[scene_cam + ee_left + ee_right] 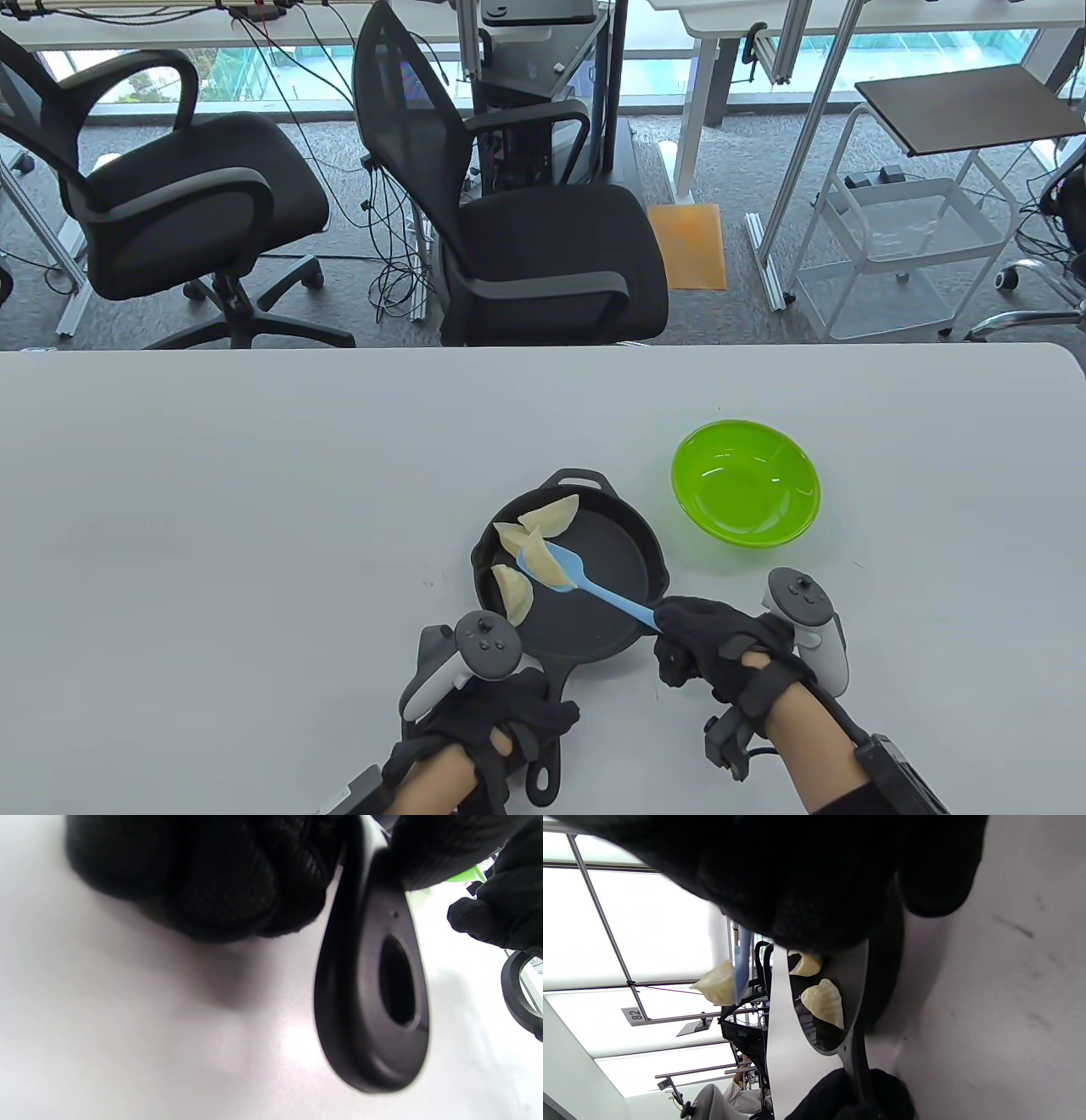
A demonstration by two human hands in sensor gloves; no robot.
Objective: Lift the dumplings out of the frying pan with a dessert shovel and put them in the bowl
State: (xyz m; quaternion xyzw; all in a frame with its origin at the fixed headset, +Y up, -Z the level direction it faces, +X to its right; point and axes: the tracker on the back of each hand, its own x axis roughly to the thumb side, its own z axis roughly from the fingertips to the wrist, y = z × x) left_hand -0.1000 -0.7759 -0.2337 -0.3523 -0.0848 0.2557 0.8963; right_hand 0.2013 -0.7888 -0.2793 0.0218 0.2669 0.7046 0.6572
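Table view shows the right hand (713, 649) pinching the thin end of the blue shovel (585, 586), which points up and left over the black pan (624, 586). One dumpling (547, 567) lies on its flat end; three more sit by the pan's left rim. They look soft, light and slippery, so the shovel should stay flat. The green bowl (747, 484) waits empty, just right of the pan. Left wrist view shows the left hand (203, 878) curled around the pan handle (369, 1001); the pan looks heavy and stiff. Right wrist view shows the dumpling (717, 984) on the shovel, raised off the pan.
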